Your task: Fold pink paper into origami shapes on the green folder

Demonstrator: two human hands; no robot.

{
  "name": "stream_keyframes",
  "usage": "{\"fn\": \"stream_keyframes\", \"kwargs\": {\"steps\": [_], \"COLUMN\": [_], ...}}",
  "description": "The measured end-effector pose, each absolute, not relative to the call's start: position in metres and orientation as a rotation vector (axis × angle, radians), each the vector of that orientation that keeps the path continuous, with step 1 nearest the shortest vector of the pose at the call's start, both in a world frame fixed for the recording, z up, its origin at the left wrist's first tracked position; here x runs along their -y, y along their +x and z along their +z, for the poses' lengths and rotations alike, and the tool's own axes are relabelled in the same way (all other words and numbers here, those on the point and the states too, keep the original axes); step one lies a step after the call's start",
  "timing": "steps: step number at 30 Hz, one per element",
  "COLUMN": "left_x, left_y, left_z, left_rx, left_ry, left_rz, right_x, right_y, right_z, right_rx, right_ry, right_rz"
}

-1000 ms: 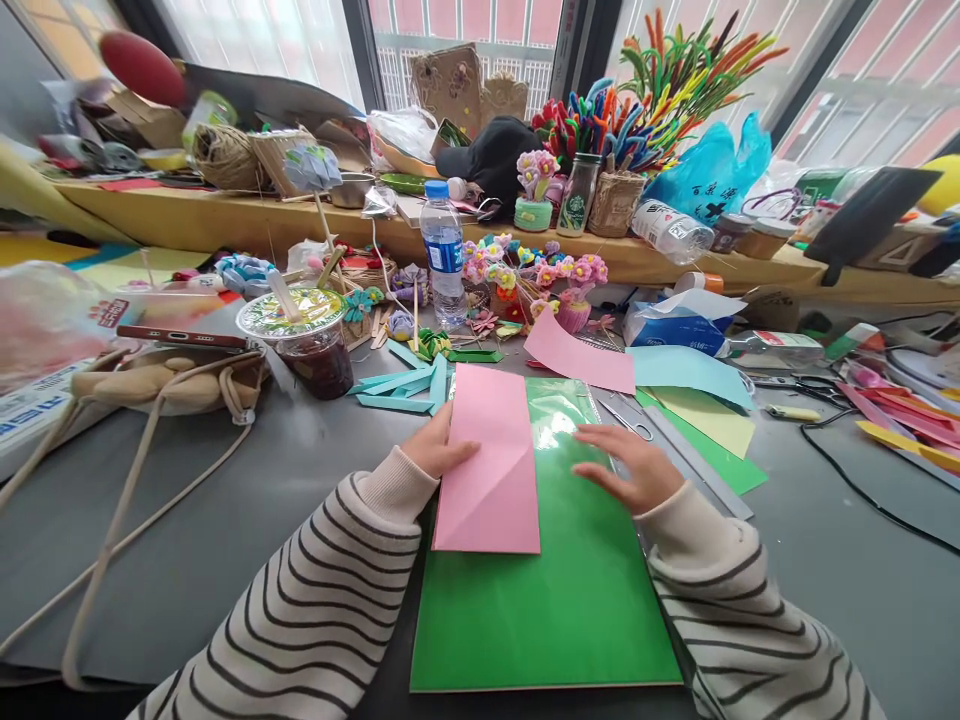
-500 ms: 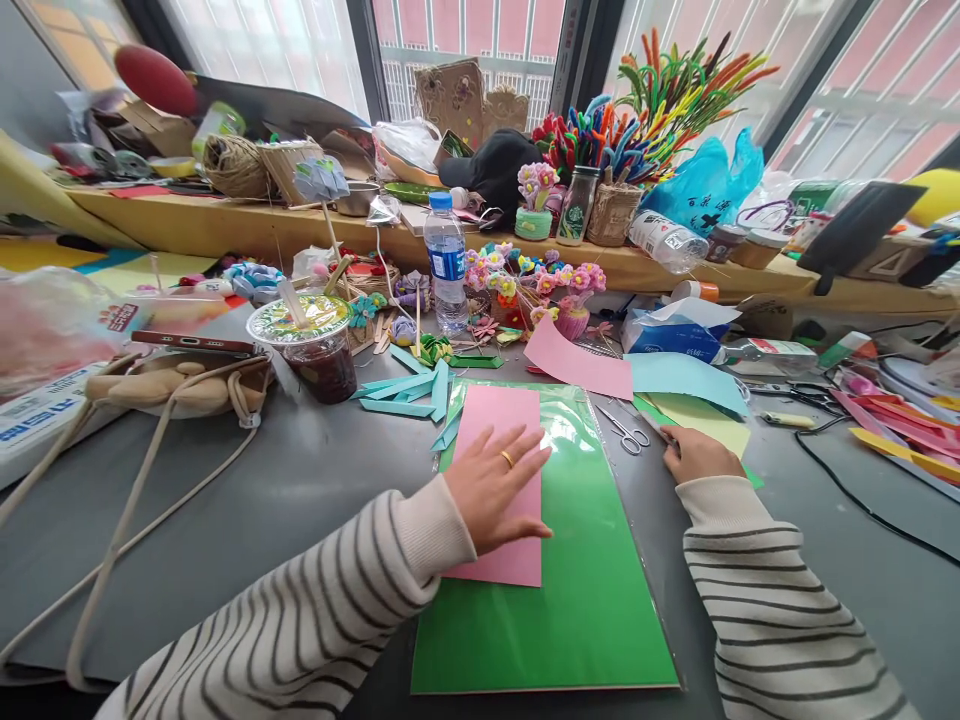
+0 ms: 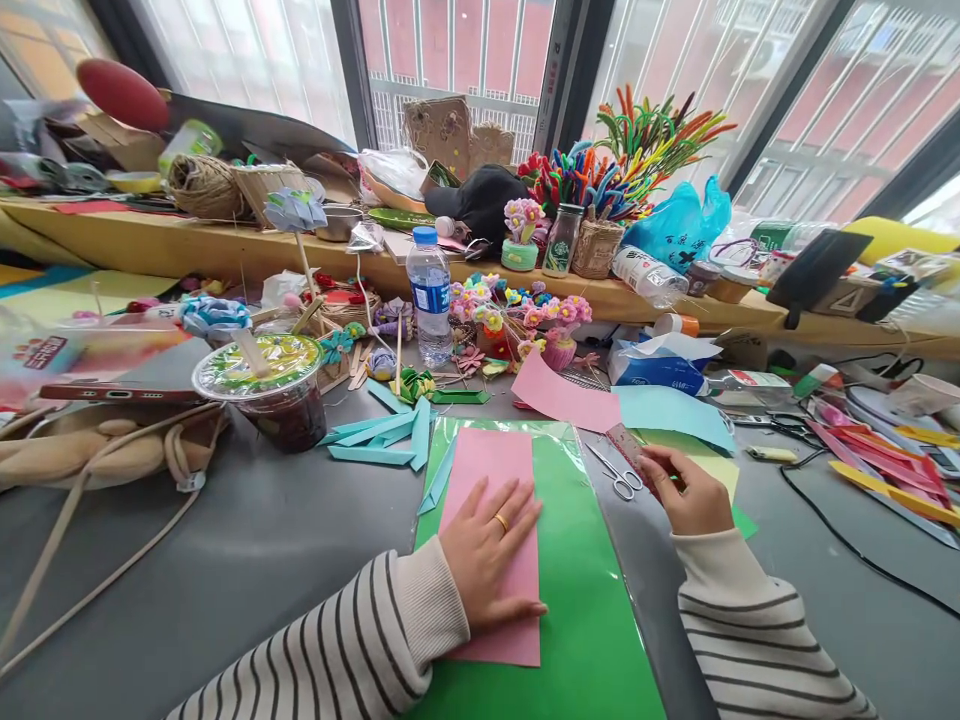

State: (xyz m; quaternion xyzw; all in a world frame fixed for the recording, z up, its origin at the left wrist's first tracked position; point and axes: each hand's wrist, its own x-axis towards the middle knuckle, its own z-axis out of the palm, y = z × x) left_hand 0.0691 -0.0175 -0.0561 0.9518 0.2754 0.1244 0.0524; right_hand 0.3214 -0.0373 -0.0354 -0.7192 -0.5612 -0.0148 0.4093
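My left hand [image 3: 491, 555] lies flat with spread fingers on a pink paper strip [image 3: 491, 455], a gold ring on one finger. Under that strip is a green sheet [image 3: 581, 590] in a clear plastic sleeve. My right hand [image 3: 694, 490] is closed around the near end of a ruler [image 3: 627, 447], which slants away over the grey table. Small scissors [image 3: 624, 482] lie just left of the ruler. Beyond my right hand, loose pink paper [image 3: 562, 390], light blue paper [image 3: 675, 412] and pale yellow paper [image 3: 701, 460] overlap.
Folded blue strips [image 3: 386, 435] lie left of the green sheet. A lidded drink cup [image 3: 274, 400] and a beige bag [image 3: 97, 445] stand at left. A water bottle [image 3: 430, 300] and crocheted flowers [image 3: 517, 310] line the back. A black cable [image 3: 840, 530] runs at right.
My right hand has lifted the ruler off the papers, so more of it shows. My left hand stays on the pink strip. The view has tilted up slightly.
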Motion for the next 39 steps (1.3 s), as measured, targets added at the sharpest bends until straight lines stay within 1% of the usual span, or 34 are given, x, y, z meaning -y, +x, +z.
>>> {"fn": "stream_keyframes", "kwargs": {"steps": [4,9,14,17,21,23,26,30,39], "left_x": [0.017,0.021,0.03,0.023,0.003,-0.003,-0.002,0.008,-0.007], "left_y": [0.07,0.071,0.067,0.068,0.076,0.08,0.081,0.078,0.072], "left_z": [-0.056,-0.057,-0.052,-0.041,-0.031,-0.034,-0.046,-0.054,-0.027], "left_rx": [-0.844,-0.851,-0.864,-0.925,-0.939,-0.952,-1.015,-1.092,-1.018], "left_ry": [2.887,2.893,2.873,2.836,2.833,2.841,2.832,2.794,2.695], "left_rz": [0.382,0.378,0.277,0.221,0.192,0.196,0.2,0.253,0.204], "right_x": [0.038,0.04,0.041,0.037,0.023,0.011,-0.006,-0.019,-0.018], "right_y": [0.321,0.318,0.313,0.306,0.291,0.284,0.274,0.265,0.261], "right_z": [-0.038,-0.036,-0.036,-0.038,-0.041,-0.041,-0.04,-0.04,-0.046], "right_rx": [1.402,1.6,1.866,2.013,2.107,2.115,2.155,2.136,2.18], "right_ry": [-1.76,-1.744,-1.625,-1.534,-1.556,-1.542,-1.515,-1.575,-1.626], "right_rz": [0.139,-0.031,-0.096,-0.08,0.037,-0.022,-0.217,-0.372,-0.31]}}
